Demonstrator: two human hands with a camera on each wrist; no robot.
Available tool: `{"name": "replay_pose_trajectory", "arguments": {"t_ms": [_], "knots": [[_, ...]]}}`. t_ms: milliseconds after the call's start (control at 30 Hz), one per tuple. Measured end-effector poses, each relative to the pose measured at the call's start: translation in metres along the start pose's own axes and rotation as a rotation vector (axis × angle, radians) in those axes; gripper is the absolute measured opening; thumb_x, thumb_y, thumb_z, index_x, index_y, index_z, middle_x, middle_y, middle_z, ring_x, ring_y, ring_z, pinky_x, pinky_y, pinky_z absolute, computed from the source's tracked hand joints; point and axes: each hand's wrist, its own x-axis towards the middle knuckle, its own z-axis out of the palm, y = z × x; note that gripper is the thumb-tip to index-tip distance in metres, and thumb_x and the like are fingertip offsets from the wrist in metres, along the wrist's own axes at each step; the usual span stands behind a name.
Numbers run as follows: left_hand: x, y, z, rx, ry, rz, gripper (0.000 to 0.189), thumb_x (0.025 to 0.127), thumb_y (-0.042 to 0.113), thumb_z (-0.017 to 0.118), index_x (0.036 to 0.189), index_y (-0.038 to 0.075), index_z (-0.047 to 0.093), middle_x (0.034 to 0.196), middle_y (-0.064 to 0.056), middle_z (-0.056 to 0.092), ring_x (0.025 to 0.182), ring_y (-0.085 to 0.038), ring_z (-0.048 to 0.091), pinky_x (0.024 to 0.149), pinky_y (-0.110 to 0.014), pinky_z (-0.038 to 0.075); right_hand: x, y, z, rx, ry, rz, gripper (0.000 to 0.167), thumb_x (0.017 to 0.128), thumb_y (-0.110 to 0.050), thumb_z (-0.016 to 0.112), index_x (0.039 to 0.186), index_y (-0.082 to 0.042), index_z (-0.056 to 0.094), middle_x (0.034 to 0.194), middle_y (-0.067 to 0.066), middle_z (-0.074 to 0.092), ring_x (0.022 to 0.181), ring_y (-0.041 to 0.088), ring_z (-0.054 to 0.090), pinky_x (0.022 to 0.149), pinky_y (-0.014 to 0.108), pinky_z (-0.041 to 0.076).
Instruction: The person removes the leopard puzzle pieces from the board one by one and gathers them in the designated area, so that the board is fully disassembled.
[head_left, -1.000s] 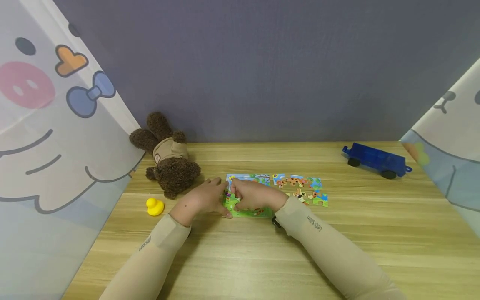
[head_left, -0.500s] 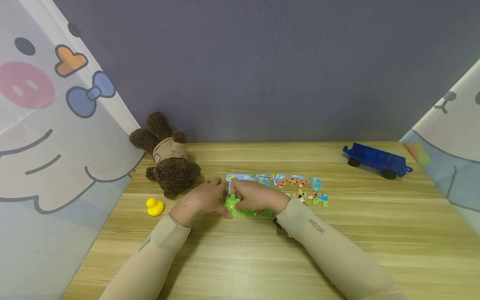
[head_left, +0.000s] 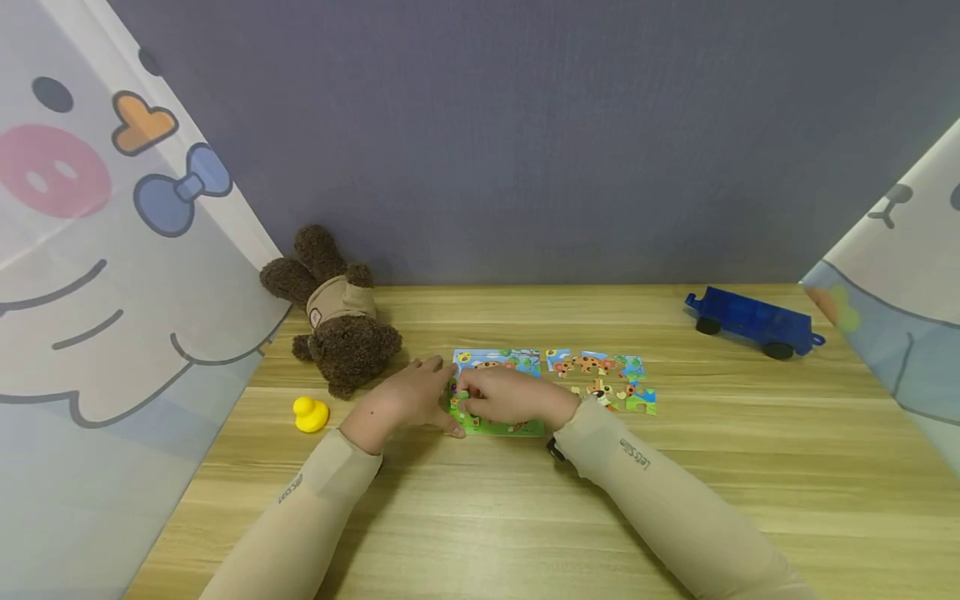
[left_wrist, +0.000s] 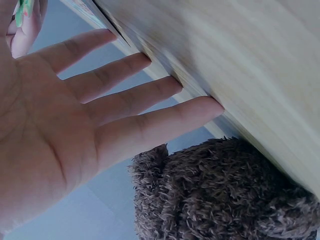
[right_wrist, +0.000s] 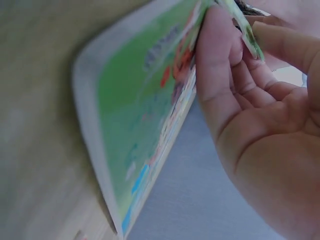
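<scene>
A colourful jigsaw puzzle board (head_left: 495, 429) with a green lower border lies flat on the wooden table. Over its left part is my right hand (head_left: 513, 396), pinching a green puzzle piece (right_wrist: 248, 35) between thumb and curled index finger, as the right wrist view shows. The piece stands tilted off the board; how far it touches the board is hidden. My left hand (head_left: 416, 394) lies beside the board's left edge. Its fingers are straight and spread in the left wrist view, fingertips (left_wrist: 212, 106) on the table, and it holds nothing.
Several loose puzzle pieces (head_left: 597, 364) lie right of the board. A brown plush toy (head_left: 348, 346) lies beyond my left hand, with a yellow rubber duck (head_left: 311, 413) nearer the left edge. At the back right stands a blue toy wagon (head_left: 753, 319). A grey partition (head_left: 525, 150) rises behind the table.
My right hand has shifted slightly down the board, toward me, uncovering more of the picture's upper left. The left hand and the loose pieces stay where they were.
</scene>
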Motion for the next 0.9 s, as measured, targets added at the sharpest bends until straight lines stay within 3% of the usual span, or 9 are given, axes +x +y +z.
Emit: {"name": "replay_pose_trajectory", "arguments": {"t_ms": [300,667,900], "knots": [[0.001,0.001,0.0,0.013,0.0,-0.004,0.115,0.083,0.059,0.088,0.169,0.007,0.032,0.176,-0.027,0.025,0.159,-0.058,0.027,0.129,-0.069,0.034,-0.003,0.003,-0.004,0.058,0.037,0.019,0.009,0.113,-0.021,0.056,0.112,-0.017,0.064,0.094,0.007,0.071,0.077,0.019,0.072,0.053,0.031,0.058],[0.002,0.0,0.0,0.026,-0.003,-0.023,0.115,0.083,0.06,0.087,0.169,0.007,0.032,0.176,-0.027,0.025,0.159,-0.057,0.027,0.13,-0.068,0.033,-0.02,0.002,-0.019,0.151,0.106,0.027,0.016,0.111,-0.022,0.059,0.126,-0.019,0.065,0.099,0.005,0.07,0.078,0.025,0.078,0.067,0.041,0.066],[0.002,0.001,0.0,-0.001,0.0,-0.027,0.117,0.081,0.058,0.089,0.169,0.008,0.032,0.176,-0.028,0.024,0.16,-0.058,0.025,0.13,-0.07,0.03,-0.037,0.01,-0.032,0.176,0.155,0.02,0.012,0.111,-0.024,0.06,0.119,-0.018,0.067,0.105,0.009,0.069,0.08,0.026,0.077,0.074,0.043,0.067]]}}
